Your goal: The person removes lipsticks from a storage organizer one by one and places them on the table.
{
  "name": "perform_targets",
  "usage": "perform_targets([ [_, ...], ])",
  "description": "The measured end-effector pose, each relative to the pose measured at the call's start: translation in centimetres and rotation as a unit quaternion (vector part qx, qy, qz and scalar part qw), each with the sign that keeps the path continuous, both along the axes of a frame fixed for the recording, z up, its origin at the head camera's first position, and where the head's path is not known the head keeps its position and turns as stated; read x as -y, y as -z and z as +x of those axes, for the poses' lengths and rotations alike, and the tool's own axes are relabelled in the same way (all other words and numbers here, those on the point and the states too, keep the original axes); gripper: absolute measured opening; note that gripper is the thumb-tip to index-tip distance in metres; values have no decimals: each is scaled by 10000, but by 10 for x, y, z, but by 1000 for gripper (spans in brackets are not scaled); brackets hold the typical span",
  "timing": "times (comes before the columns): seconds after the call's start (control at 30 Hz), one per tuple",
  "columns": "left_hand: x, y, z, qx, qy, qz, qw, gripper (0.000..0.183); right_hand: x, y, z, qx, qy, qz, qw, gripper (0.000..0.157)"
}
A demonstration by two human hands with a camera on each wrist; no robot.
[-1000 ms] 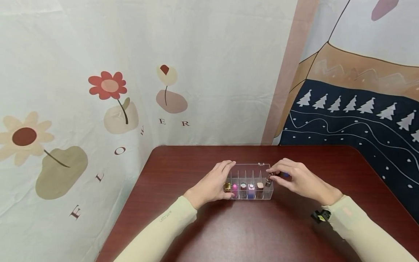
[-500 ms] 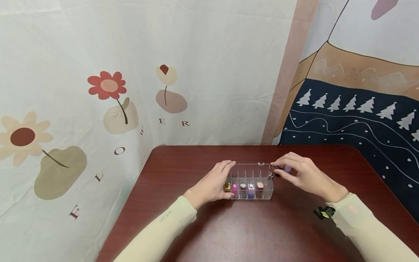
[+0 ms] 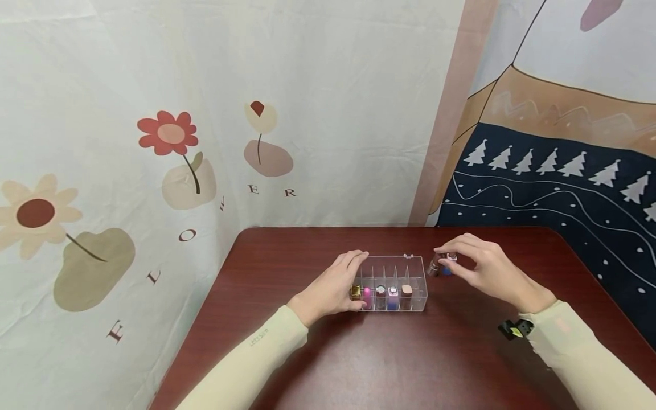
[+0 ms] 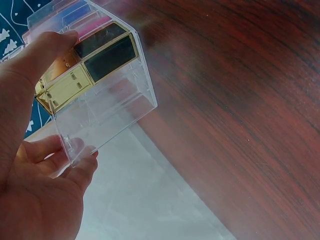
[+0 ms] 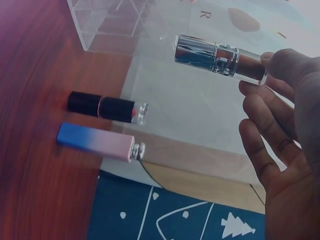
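Note:
My left hand [image 3: 333,287] grips the left end of a clear lipstick organizer [image 3: 417,302], thumb at the front and fingers behind. Several lipsticks stand in its front row, including a gold and black one [image 4: 107,50] by the thumb and a pink-and-blue one [image 3: 393,299]; the rightmost slot holds none. Right of the organizer, my right hand [image 3: 487,270] pinches a lipstick [image 5: 205,54] by its clear cap, its silver base pointing down, above the tabletop. Near it a black lipstick [image 5: 95,105] and another pink-and-blue lipstick [image 5: 95,141] stand upright on the table.
The dark red wooden table [image 3: 379,364] has its back edge against a white flower-print curtain [image 3: 328,114]. A navy tree-print cloth [image 3: 553,188] hangs at the right. A black strap device [image 3: 515,329] sits on the right wrist.
My right hand has lifted the lipstick out of the organizer's rightmost slot and carried it right, beside the standing lipsticks. The left hand and the organizer stay in place.

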State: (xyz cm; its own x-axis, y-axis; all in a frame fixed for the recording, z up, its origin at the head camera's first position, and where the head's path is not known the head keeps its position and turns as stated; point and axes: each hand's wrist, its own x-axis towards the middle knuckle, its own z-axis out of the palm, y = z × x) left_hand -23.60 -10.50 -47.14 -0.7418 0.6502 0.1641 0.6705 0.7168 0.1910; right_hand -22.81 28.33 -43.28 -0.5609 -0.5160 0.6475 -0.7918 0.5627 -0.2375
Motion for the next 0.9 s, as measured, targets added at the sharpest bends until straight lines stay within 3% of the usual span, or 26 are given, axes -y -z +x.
perform_targets([
  [0.07,0,0,0,-3,2,9,10000,121,-3,0,-1,-21,15,-32,10000,28],
  [0.17,1,-1,0,4,5,22,10000,121,-8,0,-3,-86,45,-71,9999,50],
  [0.3,1,-1,1,15,10,33,10000,121,-16,2,-5,-122,133,-88,9998,25],
  [0.37,0,-1,1,6,19,30,10000,121,-21,4,-6,-110,176,-96,9997,31],
  [0.47,0,0,0,-30,34,5,10000,122,-28,7,-7,-120,253,-123,9995,26],
  [0.57,0,1,0,-50,44,-20,10000,122,-34,9,-9,-161,312,-175,9992,56],
  [0.6,1,1,0,-46,46,-24,10000,122,-35,10,-9,-175,339,-178,9991,60],
  [0.63,1,1,0,-37,49,-21,10000,122,-37,11,-10,-163,355,-188,9991,57],
  [0.73,0,1,1,-22,48,-5,10000,122,-42,12,-10,-110,462,-168,9987,25],
  [0.77,0,1,1,-20,44,-3,10000,122,-44,13,-10,-75,517,-145,9985,23],
  [0.87,1,0,1,-21,27,5,10000,122,-48,14,-10,-5,681,-101,9976,51],
  [0.9,1,0,1,-20,21,3,10000,121,-49,14,-10,18,732,-84,9973,54],
])
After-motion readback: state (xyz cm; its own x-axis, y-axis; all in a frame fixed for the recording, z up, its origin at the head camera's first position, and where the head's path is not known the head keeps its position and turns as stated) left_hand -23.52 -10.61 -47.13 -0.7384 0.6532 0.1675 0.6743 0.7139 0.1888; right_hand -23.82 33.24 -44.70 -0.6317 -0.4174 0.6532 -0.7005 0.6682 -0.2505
